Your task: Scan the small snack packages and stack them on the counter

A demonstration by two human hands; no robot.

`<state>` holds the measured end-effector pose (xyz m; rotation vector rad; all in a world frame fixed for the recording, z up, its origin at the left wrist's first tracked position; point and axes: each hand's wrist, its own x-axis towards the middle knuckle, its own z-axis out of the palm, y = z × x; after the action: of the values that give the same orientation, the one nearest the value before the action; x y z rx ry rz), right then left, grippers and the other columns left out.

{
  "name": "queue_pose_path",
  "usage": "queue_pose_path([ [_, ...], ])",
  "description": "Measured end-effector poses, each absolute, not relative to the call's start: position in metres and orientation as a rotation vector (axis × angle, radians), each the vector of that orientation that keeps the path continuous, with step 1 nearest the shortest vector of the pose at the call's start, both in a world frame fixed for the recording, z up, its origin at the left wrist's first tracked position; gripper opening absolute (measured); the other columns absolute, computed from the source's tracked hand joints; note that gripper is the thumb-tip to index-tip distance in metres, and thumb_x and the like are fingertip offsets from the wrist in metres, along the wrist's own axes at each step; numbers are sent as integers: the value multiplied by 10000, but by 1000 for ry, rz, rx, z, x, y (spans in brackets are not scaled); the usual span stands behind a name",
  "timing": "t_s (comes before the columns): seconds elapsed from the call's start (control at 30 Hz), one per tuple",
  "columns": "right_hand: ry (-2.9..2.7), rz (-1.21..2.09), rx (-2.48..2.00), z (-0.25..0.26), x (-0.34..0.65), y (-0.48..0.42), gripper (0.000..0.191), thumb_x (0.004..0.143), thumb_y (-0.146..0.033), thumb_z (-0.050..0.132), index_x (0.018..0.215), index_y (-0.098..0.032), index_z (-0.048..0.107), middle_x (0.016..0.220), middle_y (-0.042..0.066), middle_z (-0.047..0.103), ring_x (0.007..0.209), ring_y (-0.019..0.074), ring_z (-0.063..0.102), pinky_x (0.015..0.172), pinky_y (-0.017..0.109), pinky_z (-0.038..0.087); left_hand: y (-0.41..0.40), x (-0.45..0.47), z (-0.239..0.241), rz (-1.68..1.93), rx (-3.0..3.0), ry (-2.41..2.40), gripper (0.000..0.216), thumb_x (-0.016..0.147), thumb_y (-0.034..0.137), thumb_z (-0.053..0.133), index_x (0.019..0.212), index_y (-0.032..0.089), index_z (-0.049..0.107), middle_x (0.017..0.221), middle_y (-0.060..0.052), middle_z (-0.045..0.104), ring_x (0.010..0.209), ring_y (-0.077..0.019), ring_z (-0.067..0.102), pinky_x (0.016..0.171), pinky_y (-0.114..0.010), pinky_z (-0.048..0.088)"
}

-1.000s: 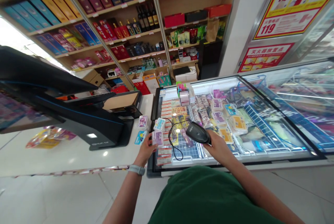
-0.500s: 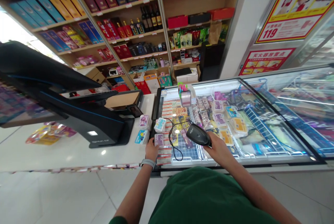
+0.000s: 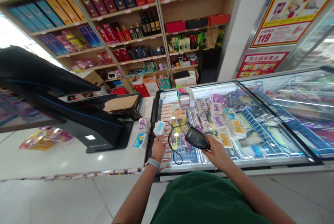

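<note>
My right hand (image 3: 217,151) is closed around a black barcode scanner (image 3: 197,138), held over the glass lid of the chest freezer (image 3: 261,154). The scanner's black cable (image 3: 171,145) loops down on the lid. My left hand (image 3: 158,148) lies at the freezer's left edge with its fingers stretched forward. Its fingertips are just below a small pale-blue packet (image 3: 159,127), and I see nothing in the hand. A purple packet (image 3: 143,124) and a blue packet (image 3: 141,140) lie on the white counter (image 3: 78,158) beside it.
A black checkout terminal (image 3: 86,119) with a tilted screen stands on the counter to the left. The freezer holds several wrapped frozen goods under glass. Shelves (image 3: 146,39) of boxed goods and bottles fill the back wall. Red and yellow posters (image 3: 284,12) hang at right.
My left hand held a small purple packet by the counter edge; that packet is out of sight now and the hand has shifted right and forward. The scanner hand has barely moved.
</note>
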<state>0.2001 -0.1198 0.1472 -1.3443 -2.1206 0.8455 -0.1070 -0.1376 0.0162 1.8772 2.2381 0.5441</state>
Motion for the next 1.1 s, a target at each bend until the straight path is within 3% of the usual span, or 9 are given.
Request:
queue_pose_path([
  [0.23,-2100,840,-1391,148,200,-121,308,730,-103,516,1030,-170,538,968,79,617,908,236,599,788,319,441,-111,-109,24,434,1774,2272,486,835,191,513,1314,122,472,1200,-151,555,1034,-237,594,919,-327,448],
  [0.43,-2074,844,-1405,147,201,-122,306,734,-107,527,1032,-174,540,982,79,624,938,233,596,815,315,437,-120,-105,27,390,1769,2254,391,865,206,493,1252,166,531,1217,-123,591,1077,-218,585,905,-296,437],
  [0.77,-2050,791,-1433,151,198,-121,282,723,-95,530,983,-202,544,930,54,635,890,224,609,770,288,437,-114,-80,33,388,1751,2136,241,837,201,561,1062,191,646,878,-46,683,824,-167,639,745,-251,433],
  [1.1,-2015,760,-1433,146,202,-122,258,720,-87,539,953,-197,540,919,48,632,874,213,601,743,275,429,-85,-52,34,593,1991,1898,346,818,170,569,1163,160,586,1167,-104,615,1130,-216,550,1012,-361,410],
])
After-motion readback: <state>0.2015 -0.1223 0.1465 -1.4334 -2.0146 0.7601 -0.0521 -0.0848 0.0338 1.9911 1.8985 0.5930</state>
